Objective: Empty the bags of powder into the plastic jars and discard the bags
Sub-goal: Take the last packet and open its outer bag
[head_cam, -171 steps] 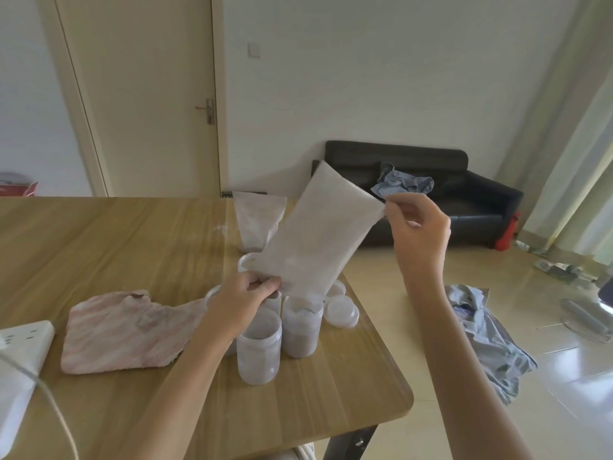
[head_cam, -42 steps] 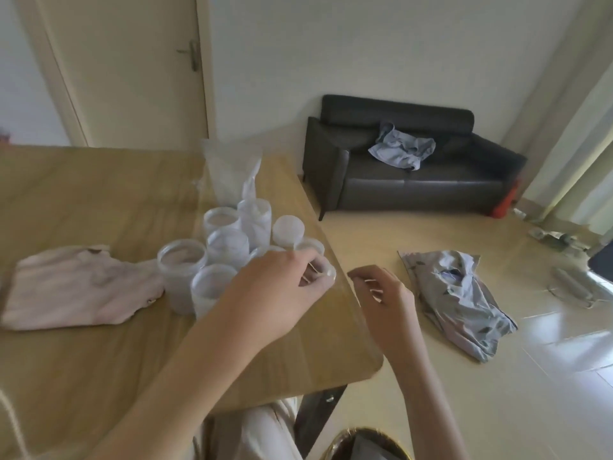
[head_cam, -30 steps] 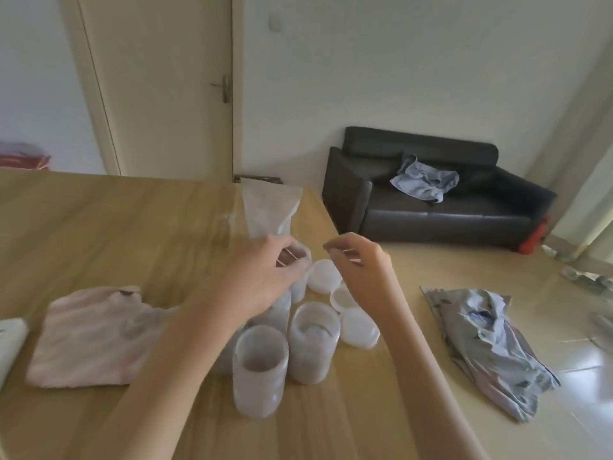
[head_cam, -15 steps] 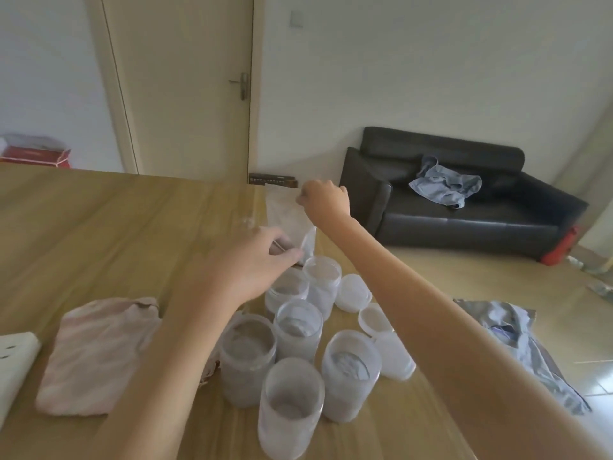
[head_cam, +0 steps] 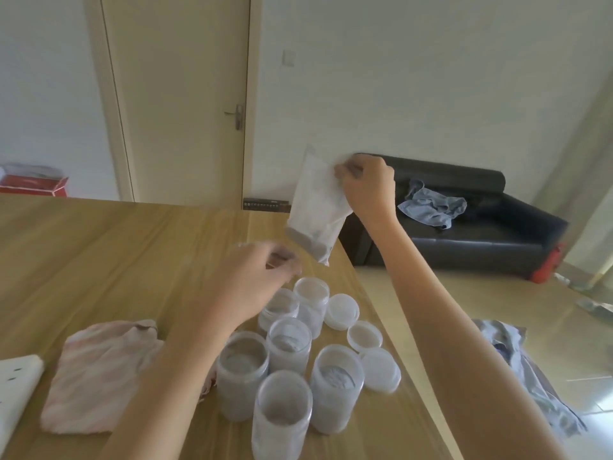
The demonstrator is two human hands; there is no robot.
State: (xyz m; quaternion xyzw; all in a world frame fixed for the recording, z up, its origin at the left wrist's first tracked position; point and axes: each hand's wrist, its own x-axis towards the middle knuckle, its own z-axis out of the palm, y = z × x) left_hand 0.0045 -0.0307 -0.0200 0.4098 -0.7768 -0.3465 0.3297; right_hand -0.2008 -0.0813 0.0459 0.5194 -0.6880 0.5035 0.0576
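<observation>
Nearest me on the table [head_cam: 99, 247] stands a cluster of open jars [head_cam: 282, 406], each with some grey powder in it, and three loose lids [head_cam: 341, 311] lie just beside them on the right. A pink cloth [head_cam: 96, 376] lies to the left, and a white block [head_cam: 16, 386] is cut off at the frame's edge; I cannot say what it is.

Beyond the jars hovers my left hand [head_cam: 255, 287], fingers loosely curled and holding nothing as far as I can see, though the fingertips are smeared with motion, so I would not swear to it. Higher and farther, my right hand [head_cam: 365, 190] pinches the top corner of the bag [head_cam: 315, 207], which hangs in the air above the far jars with its powder settled in the bottom.

To do this step well, I judge I should bring my left hand up to take the bag's lower end, pick a jar with room in it, and get the bag's mouth right over the rim before tipping. A slow tilt should keep powder off the table. The jars stand close together, so a careless wrist could knock one over.

Whether the bag's top is already open is hidden by my right fingers. How full the far jars are I cannot tell, since my left hand covers part of them. No bin for the spent bags shows anywhere.
</observation>
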